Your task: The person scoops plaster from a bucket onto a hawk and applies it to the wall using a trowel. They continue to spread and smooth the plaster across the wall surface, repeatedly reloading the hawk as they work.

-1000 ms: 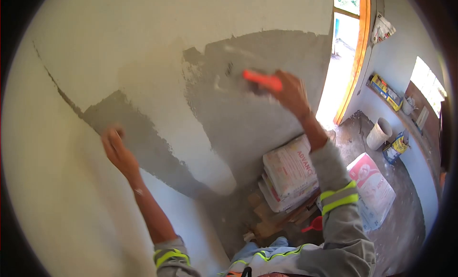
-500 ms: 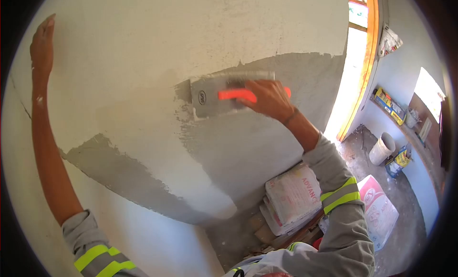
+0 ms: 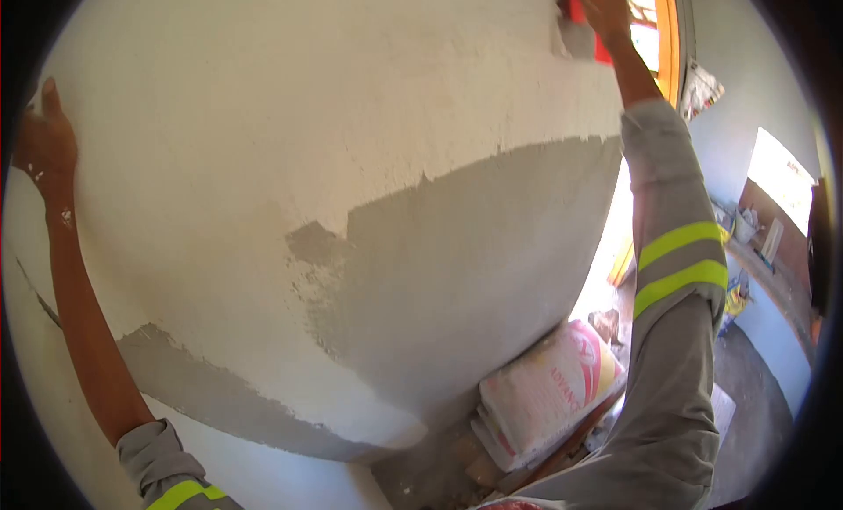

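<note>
At the upper right, my right hand (image 3: 608, 18) is closed around the red handle of a plastering trowel (image 3: 577, 43). The trowel's blade lies at the pale upper part of the wall (image 3: 219, 123), close to the bright opening; part of it is covered by my hand. Below, the wall carries a broad darker grey patch (image 3: 474, 238) with a ragged upper edge, and another darker strip (image 3: 211, 387) runs lower left. My left hand (image 3: 48, 145) is at the wall's far left edge, thumb stretched apart from the fingers, which are partly lost in the dark rim. It holds nothing visible.
Stacked printed bags (image 3: 549, 391) lie on the floor at the wall's foot. An orange-yellow frame (image 3: 669, 36) borders the bright opening at right. Beyond my right sleeve are a ledge (image 3: 773, 282) with several items and a blue-and-yellow bag (image 3: 736, 299).
My right hand has carried the trowel up and right, from the darker patch to the wall's top right. My left hand has shifted left and down in view; the camera view has moved too.
</note>
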Motion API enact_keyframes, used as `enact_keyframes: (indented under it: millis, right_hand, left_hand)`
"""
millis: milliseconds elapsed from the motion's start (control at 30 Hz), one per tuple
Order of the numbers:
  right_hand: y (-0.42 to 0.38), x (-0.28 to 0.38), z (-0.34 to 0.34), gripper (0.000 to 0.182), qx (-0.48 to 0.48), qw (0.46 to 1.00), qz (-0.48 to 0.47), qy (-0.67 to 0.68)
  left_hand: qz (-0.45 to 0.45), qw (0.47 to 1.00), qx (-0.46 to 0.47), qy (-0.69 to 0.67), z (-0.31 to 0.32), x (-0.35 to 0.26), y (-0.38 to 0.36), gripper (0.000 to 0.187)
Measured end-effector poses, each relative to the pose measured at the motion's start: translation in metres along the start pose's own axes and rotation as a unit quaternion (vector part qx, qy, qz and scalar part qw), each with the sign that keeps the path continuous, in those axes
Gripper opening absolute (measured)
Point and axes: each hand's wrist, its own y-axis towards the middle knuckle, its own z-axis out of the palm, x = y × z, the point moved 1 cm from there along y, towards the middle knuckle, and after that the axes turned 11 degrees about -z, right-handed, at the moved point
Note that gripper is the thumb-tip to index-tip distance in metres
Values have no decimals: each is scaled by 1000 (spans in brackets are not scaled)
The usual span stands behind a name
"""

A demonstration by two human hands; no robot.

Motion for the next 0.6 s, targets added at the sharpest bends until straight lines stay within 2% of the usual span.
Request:
enact_keyframes:
  millis: [67,100,167,233,267,300,333,367,400,433,467,500,567,600]
  right_hand:
    - [-42,8,-16,33,-2,974,92,207]
    - [-63,4,-13,33,-7,941,126,314]
    - [-73,37,-23,31,33,879,66,471]
    - [-82,107,-49,26,69,901,10,428]
    - [-87,172,-55,24,46,960,-24,275]
    - [-100,201,-38,28,-11,955,-158,251]
    - [-125,246,-53,31,47,969,-120,209]
    - [-151,290,-67,36,108,977,-86,162]
    - [-170,303,-74,34,148,954,-100,242]
    - [-199,306,-72,32,119,955,-197,186]
    - [-216,302,-83,31,132,940,-223,221]
    - [-230,294,-91,30,148,922,-249,258]
    - [-237,272,-93,31,161,929,-228,244]
    - [-226,260,-85,32,98,941,-216,241]
  left_hand:
    - [-34,999,-2,4,-9,-12,-16,44]
    - [-39,999,-25,17,-15,-32,-19,45]
    - [-36,998,-49,16,-32,-51,-17,46]
    - [-26,998,-42,-30,-41,-66,-17,47]
    - [-23,999,-43,-16,-42,-69,-20,46]
    - [-17,999,-43,-3,-41,-71,-22,45]
    - [-12,999,-44,12,-41,-71,-22,43]
    - [32,996,-41,-77,-41,-70,-22,38]
    - [43,994,-44,-96,-43,-75,-22,36]
    - [56,991,-49,-107,-52,-85,-22,35]
    - [41,998,-29,-49,-66,-103,-25,35]
    - [35,995,-10,-91,-70,-108,-27,37]
    - [55,989,41,-134,-93,-133,-35,38]
    - [72,978,95,-170,-102,-146,-37,41]
